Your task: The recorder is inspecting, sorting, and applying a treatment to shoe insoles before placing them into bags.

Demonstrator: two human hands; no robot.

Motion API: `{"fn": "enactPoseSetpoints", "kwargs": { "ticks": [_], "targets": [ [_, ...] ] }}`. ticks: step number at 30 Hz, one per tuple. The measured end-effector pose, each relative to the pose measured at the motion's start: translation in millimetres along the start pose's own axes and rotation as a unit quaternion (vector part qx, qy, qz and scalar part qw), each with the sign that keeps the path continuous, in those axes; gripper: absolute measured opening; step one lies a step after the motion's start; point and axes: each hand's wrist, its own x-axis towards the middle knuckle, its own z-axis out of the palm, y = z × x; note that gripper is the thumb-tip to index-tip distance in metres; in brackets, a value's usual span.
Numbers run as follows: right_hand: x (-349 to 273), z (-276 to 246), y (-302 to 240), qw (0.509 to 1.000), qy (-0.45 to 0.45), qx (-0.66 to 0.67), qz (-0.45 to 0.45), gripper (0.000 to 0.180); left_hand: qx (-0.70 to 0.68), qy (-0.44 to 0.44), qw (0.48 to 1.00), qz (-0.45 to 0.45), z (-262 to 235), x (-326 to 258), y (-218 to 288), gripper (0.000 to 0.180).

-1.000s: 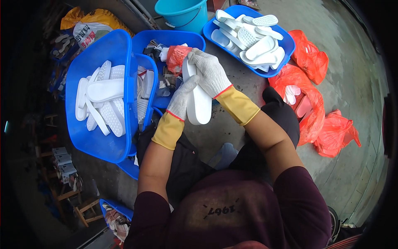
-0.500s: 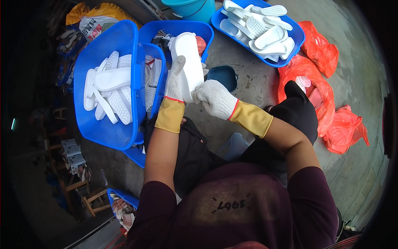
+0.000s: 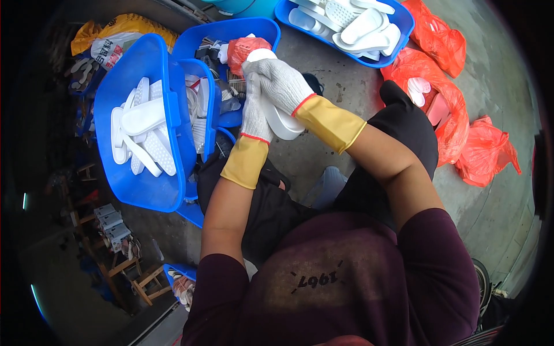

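A white shoe sole (image 3: 281,122) is held between my two gloved hands, tilted, with its lower end toward me. My left hand (image 3: 255,113), in a white knit glove with a yellow cuff, grips its left side. Across the sole's upper part lies my right hand (image 3: 283,82), gloved the same way, its fingers closed over it and meeting the left hand. The middle of the sole is covered by the hands. Left of them, a blue tub (image 3: 109,179) contains several white soles (image 3: 144,117).
Behind the hands, another blue tub (image 3: 270,27) has a red plastic bag (image 3: 247,51) and small items in it. A third blue tub (image 3: 407,36) at the far right is piled with white soles (image 3: 365,26). Red bags (image 3: 485,151) lie on the floor at right.
My right hand has moved from the sole's lower end up over its upper part. The sole has tilted, its lower end swinging right. The whole view has shifted slightly.
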Motion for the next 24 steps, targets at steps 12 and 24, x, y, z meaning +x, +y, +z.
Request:
{"fn": "enactPoseSetpoints", "kwargs": {
  "ticks": [12,24],
  "targets": [
    [-22.1,-10.7,10.6,0.96,-0.144,-0.235,-0.048,0.017,0.022,-0.073,0.996,-0.046,-31.9,-9.9,18.4,0.087],
    [-10.7,11.0,22.4,0.987,0.029,-0.056,-0.145,0.011,-0.01,-0.015,0.999,-0.044,-23.6,-5.1,-2.9,0.065]
  ]
}}
